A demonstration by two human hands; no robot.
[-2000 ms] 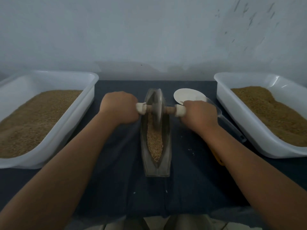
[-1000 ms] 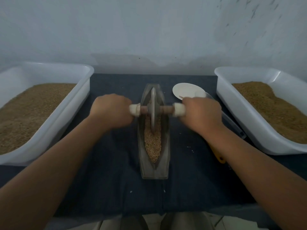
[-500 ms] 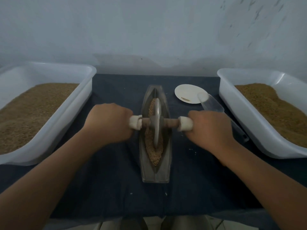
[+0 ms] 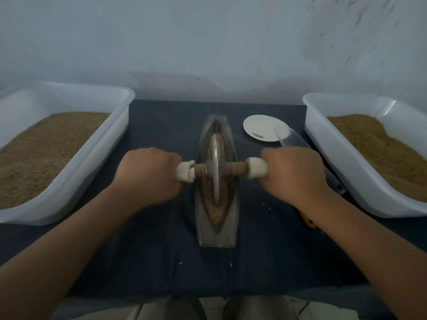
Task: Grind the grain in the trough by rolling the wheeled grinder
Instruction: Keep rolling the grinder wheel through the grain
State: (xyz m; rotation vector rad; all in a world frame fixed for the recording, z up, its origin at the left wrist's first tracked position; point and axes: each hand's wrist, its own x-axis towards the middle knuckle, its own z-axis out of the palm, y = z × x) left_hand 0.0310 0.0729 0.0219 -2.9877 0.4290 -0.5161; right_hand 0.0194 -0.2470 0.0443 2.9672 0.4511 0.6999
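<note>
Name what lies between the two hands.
Head view: between left hand and right hand runs the wheeled grinder, its wheel standing in the trough of grain.

**Pale wall above a dark-clothed table**

A pale blue-grey wall (image 4: 208,42) is filling the upper half, with dim, even light lying across it. Dark flecks (image 4: 357,18) are scattering over its upper right. Below, a dark blue cloth (image 4: 161,262) is covering the table and running back to the wall's foot, where a faint shadow is showing.

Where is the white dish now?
Head view: the white dish lies right of the far end of the trough, left of the right tub, just beyond the right hand.
</note>
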